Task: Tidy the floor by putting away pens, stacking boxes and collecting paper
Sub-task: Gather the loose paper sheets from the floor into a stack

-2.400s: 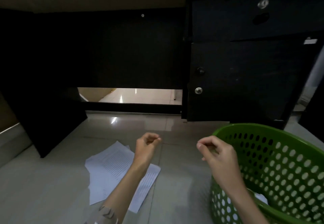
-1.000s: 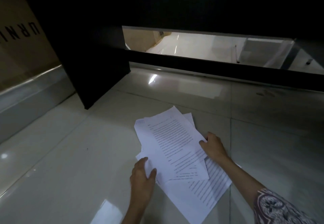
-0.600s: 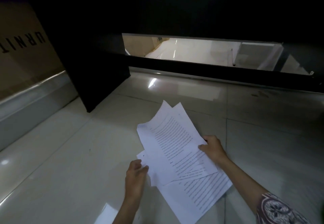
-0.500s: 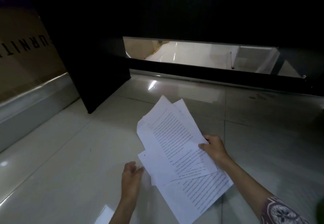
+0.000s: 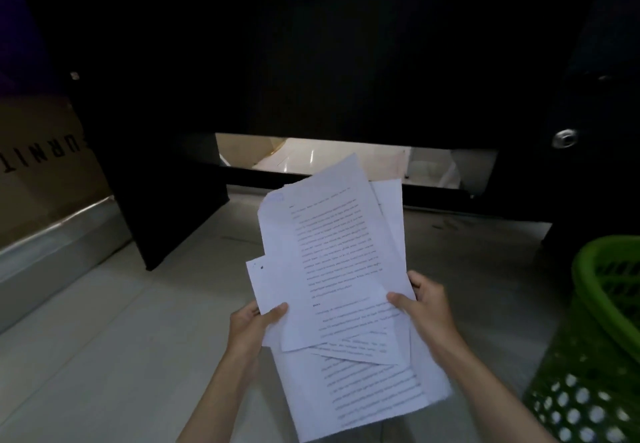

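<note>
We note both hands, left (image 5: pixel 258 321) and right (image 5: pixel 424 307), pinching the misaligned papers (image 5: pixel 332 269) at their edges; loose sheets may slip to the floor (image 5: pixel 104 338).

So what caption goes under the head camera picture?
Both hands, left and right, hold papers above the floor, beside a green basket.

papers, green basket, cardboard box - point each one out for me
papers (image 5: pixel 332 262), head view, printed face of the top sheet
green basket (image 5: pixel 585 269), head view, left rim
cardboard box (image 5: pixel 41 179), head view, lettered side at far left
</note>
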A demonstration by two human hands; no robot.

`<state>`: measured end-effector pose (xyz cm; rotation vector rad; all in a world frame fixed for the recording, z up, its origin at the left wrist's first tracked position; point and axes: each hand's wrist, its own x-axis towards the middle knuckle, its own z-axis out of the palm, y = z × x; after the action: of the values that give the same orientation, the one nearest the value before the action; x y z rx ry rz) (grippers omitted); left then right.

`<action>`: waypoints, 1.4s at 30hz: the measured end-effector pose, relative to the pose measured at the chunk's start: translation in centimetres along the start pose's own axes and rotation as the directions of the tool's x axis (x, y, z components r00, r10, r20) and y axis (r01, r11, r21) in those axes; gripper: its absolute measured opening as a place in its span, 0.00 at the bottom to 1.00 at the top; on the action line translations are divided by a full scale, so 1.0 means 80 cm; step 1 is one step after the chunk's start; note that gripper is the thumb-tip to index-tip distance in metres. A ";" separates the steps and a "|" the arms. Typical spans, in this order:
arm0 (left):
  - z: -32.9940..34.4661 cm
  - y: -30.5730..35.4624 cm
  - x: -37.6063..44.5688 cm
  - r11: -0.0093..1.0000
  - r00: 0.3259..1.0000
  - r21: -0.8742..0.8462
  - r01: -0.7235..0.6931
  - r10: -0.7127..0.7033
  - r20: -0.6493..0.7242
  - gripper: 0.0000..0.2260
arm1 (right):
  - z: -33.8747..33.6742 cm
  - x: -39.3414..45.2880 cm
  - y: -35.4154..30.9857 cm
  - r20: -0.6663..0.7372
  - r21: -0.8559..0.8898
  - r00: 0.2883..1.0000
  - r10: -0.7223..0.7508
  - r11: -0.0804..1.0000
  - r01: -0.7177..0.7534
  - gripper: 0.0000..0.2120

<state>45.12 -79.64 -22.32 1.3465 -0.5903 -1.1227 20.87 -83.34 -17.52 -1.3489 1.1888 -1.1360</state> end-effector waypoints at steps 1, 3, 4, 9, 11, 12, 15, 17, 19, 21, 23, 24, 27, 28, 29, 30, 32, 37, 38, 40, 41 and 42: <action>0.003 0.010 -0.005 1.000 1.000 0.014 -0.016 0.016 0.017 0.08 | -0.005 -0.011 -0.009 -0.009 -0.013 1.000 -0.019 1.000 0.019 0.14; 0.015 0.031 -0.017 0.998 0.996 0.042 -0.052 0.049 0.076 0.08 | -0.023 -0.035 -0.029 -0.025 -0.040 0.998 -0.059 0.998 0.058 0.16; 0.020 0.041 -0.024 0.996 0.992 0.058 -0.068 0.062 0.110 0.09 | -0.031 -0.047 -0.037 -0.017 -0.049 0.997 -0.077 0.996 0.076 0.17; 0.050 0.092 -0.063 0.985 0.959 0.108 -0.132 0.100 0.264 0.10 | -0.074 -0.101 -0.092 0.009 -0.090 0.986 -0.166 0.982 0.166 0.19; 0.069 0.111 -0.078 0.975 0.941 0.141 -0.170 0.118 0.318 0.10 | -0.095 -0.118 -0.115 0.008 -0.119 0.977 -0.211 0.970 0.211 0.18; 0.080 0.122 -0.086 0.972 0.929 0.148 -0.184 0.122 0.349 0.10 | -0.108 -0.126 -0.128 0.002 -0.138 0.973 -0.233 0.963 0.231 0.17; 0.118 0.153 -0.110 0.964 0.892 0.152 -0.217 0.132 0.432 0.11 | -0.144 -0.145 -0.165 -0.029 -0.180 0.954 -0.299 0.940 0.289 0.16; 0.150 0.174 -0.130 0.952 0.859 0.152 -0.266 0.163 0.485 0.12 | -0.171 -0.157 -0.189 -0.073 -0.210 0.940 -0.334 0.926 0.313 0.16; 0.185 0.191 -0.150 0.930 0.824 0.139 -0.341 0.224 0.521 0.09 | -0.200 -0.170 -0.211 -0.109 -0.236 0.926 -0.362 0.914 0.330 0.16; 0.221 0.206 -0.169 0.907 0.792 0.125 -0.401 0.275 0.545 0.07 | -0.230 -0.180 -0.229 -0.152 -0.275 0.909 -0.388 0.900 0.339 0.15; 0.260 0.219 -0.192 0.886 0.747 0.099 -0.454 0.317 0.584 0.06 | -0.262 -0.190 -0.242 -0.230 -0.341 0.875 -0.425 0.878 0.337 0.14; 0.279 0.224 -0.204 0.876 0.723 0.075 -0.477 0.343 0.599 0.06 | -0.277 -0.194 -0.247 -0.270 -0.380 0.853 -0.446 0.864 0.331 0.15; 0.334 0.232 -0.238 0.820 0.652 0.046 -0.570 0.417 0.633 0.06 | -0.318 -0.206 -0.259 -0.380 -0.463 0.796 -0.471 0.842 0.277 0.15; 0.351 0.232 -0.250 0.801 0.628 0.048 -0.597 0.430 0.649 0.05 | -0.332 -0.210 -0.259 -0.423 -0.464 0.778 -0.464 0.849 0.254 0.15; 0.368 0.229 -0.262 0.781 0.602 0.050 -0.622 0.437 0.668 0.05 | -0.344 -0.215 -0.258 -0.469 -0.458 0.762 -0.448 0.860 0.224 0.16; 0.384 0.224 -0.271 0.765 0.579 0.051 -0.642 0.441 0.686 0.05 | -0.356 -0.220 -0.255 -0.507 -0.455 0.746 -0.431 0.869 0.193 0.16; 0.408 0.211 -0.289 0.761 0.554 0.050 -0.647 0.424 0.717 0.05 | -0.373 -0.228 -0.245 -0.557 -0.455 0.725 -0.406 0.879 0.143 0.16; 0.445 0.149 -0.290 0.751 0.559 0.175 -0.637 0.294 0.775 0.06 | -0.389 -0.236 -0.199 -0.620 -0.402 0.733 -0.279 0.916 0.009 0.10; 0.447 0.136 -0.285 0.736 0.574 0.219 -0.640 0.268 0.774 0.06 | -0.391 -0.235 -0.188 -0.632 -0.394 0.733 -0.250 0.919 -0.027 0.09; 0.448 0.113 -0.276 0.700 0.596 0.301 -0.648 0.220 0.772 0.07 | -0.394 -0.232 -0.167 -0.648 -0.368 0.740 -0.180 0.925 -0.096 0.08; 0.446 0.106 -0.272 0.672 0.602 0.336 -0.660 0.205 0.772 0.08 | -0.396 -0.230 -0.159 -0.646 -0.357 0.750 -0.143 0.925 -0.132 0.08; 0.444 0.098 -0.265 0.640 0.605 0.364 -0.677 0.203 0.770 0.08 | -0.398 -0.228 -0.151 -0.641 -0.356 0.759 -0.114 0.920 -0.162 0.08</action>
<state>7.94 -78.21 -2.50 1.1505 -1.9258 -0.9535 -11.24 -67.22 -3.34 -1.2395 2.0345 -1.4661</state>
